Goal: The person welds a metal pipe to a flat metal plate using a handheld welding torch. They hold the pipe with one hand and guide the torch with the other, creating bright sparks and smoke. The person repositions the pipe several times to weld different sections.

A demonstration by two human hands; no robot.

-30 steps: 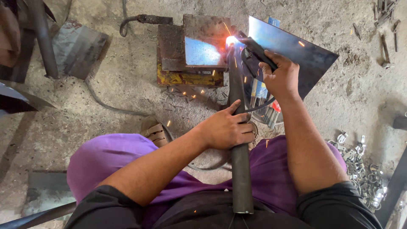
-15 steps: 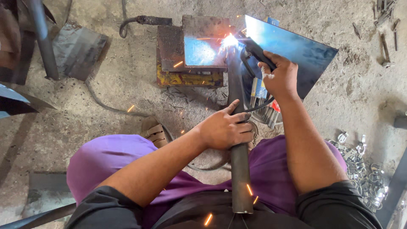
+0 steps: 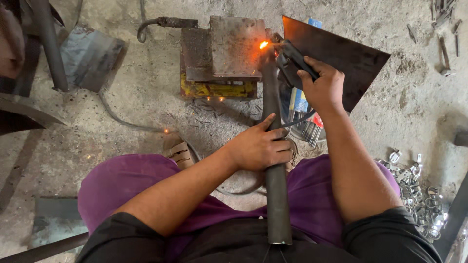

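My left hand [image 3: 261,147] grips a dark steel pipe [image 3: 276,195] that runs from my lap up to a rusty metal block [image 3: 229,53] on the floor. My right hand [image 3: 322,86] holds a black welding electrode holder [image 3: 292,61] at the pipe's far end. A small orange glow [image 3: 263,45] shows where the pipe's tip meets the block. A dark flat steel sheet [image 3: 341,53] leans just behind my right hand.
A welding cable [image 3: 122,119] snakes over the dusty concrete floor. A pile of small metal clamps [image 3: 419,195] lies at the right. Packets of rods [image 3: 302,122] sit under the sheet. A sandalled foot [image 3: 178,148] rests by my purple-clad legs. Scrap metal [image 3: 90,56] lies at the upper left.
The bright welding arc has died down to a small orange glow, and the flying sparks are mostly gone. Both hands keep their hold and hardly move.
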